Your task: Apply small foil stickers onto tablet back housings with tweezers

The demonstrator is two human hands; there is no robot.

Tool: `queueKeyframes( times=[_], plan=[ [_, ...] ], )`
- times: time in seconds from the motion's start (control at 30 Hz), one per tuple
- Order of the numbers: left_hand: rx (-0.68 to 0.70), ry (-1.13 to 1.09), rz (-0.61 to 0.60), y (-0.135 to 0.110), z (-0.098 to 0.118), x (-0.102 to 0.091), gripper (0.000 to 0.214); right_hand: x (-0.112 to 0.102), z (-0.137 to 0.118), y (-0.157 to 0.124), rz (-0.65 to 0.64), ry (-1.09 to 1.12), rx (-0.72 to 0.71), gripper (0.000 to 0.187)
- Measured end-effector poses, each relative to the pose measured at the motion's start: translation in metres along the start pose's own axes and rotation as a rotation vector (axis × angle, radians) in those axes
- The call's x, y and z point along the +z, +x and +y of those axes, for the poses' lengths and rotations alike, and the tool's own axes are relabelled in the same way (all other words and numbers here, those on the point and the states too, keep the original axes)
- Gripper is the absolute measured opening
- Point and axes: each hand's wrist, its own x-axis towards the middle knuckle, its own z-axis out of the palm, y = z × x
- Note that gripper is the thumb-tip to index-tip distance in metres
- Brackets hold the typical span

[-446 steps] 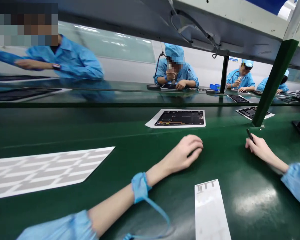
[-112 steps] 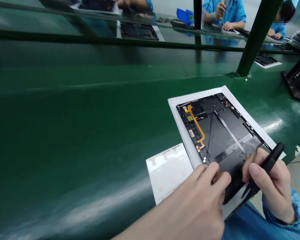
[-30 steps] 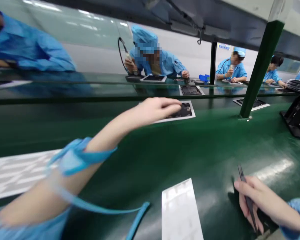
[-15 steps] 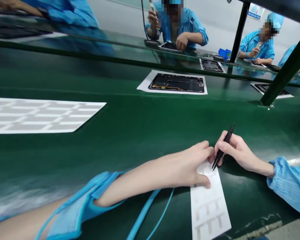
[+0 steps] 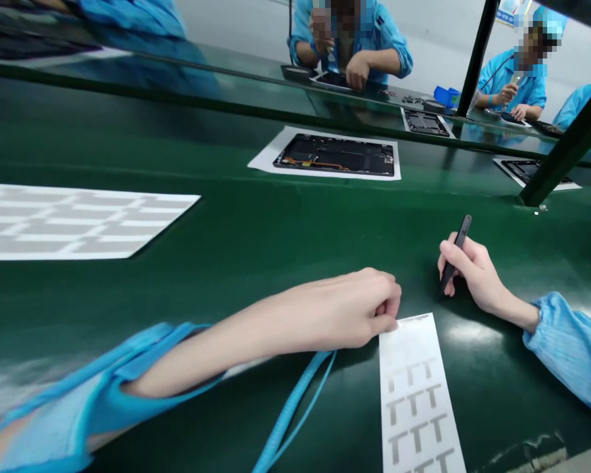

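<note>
My left hand (image 5: 354,309) is closed, its fingers curled. The thumb and forefinger are at the upper left corner of a white sticker sheet (image 5: 414,351), which carries rows of grey T-shaped pieces; the corner itself is hidden under them. My right hand (image 5: 473,269) holds black tweezers (image 5: 456,253) like a pen, above the green bench and to the right of the sheet's top edge. The tips of the tweezers point down, away from the sheet. Whether anything is between them cannot be made out.
A larger white sheet with grey patches (image 5: 79,220) lies at the left. Beyond, an opened black tablet-like housing (image 5: 339,156) rests on white paper. A green slanted post (image 5: 566,141) stands at right. A blue coiled cord (image 5: 293,407) hangs near my left forearm. Co-workers sit opposite.
My right hand has lifted the tweezers off the sticker sheet and moved up and right. My left hand has drawn back left, its fingers more curled, uncovering the sheet's upper part.
</note>
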Motion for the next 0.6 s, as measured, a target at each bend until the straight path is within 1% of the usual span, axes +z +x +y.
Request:
queueKeyframes(
  times=[0.03,0.07,0.1,0.17,0.23,0.3,0.37,0.4,0.43,0.5,0.53,0.57,0.6],
  plan=[
    [0.006,-0.004,0.024,-0.001,0.000,-0.001,0.010,-0.005,0.001,0.006,0.035,-0.005,-0.013,0.056],
    [0.021,-0.012,0.049,-0.003,0.001,-0.001,0.010,-0.009,0.003,0.011,0.068,-0.011,-0.025,0.055],
    [0.046,-0.024,0.066,-0.004,0.003,-0.001,0.020,-0.014,0.004,0.016,0.098,-0.017,-0.036,0.054],
    [0.117,-0.047,0.060,-0.007,0.010,0.004,0.041,-0.020,0.007,0.024,0.143,-0.029,-0.052,0.052],
    [0.185,-0.059,0.026,-0.009,0.017,0.011,0.048,-0.023,0.009,0.027,0.165,-0.042,-0.059,0.051],
    [0.237,-0.061,0.001,-0.008,0.022,0.015,0.042,-0.024,0.010,0.028,0.169,-0.056,-0.059,0.051],
    [0.252,-0.062,0.034,-0.004,0.020,0.011,0.033,-0.024,0.012,0.028,0.166,-0.076,-0.056,0.052],
    [0.235,-0.058,0.086,0.000,0.016,0.007,0.032,-0.025,0.014,0.029,0.166,-0.089,-0.055,0.052],
    [0.199,-0.045,0.164,0.005,0.010,0.001,0.032,-0.027,0.015,0.030,0.168,-0.106,-0.053,0.051],
    [0.096,-0.003,0.339,0.013,-0.003,-0.008,0.034,-0.032,0.019,0.034,0.185,-0.152,-0.048,0.048],
    [0.048,0.024,0.396,0.015,-0.009,-0.010,0.034,-0.037,0.021,0.037,0.200,-0.182,-0.045,0.045],
    [0.014,0.048,0.417,0.016,-0.014,-0.010,0.034,-0.042,0.022,0.041,0.220,-0.217,-0.041,0.043],
    [-0.005,0.071,0.406,0.016,-0.017,-0.008,0.034,-0.048,0.024,0.045,0.245,-0.257,-0.036,0.041]
  ],
)
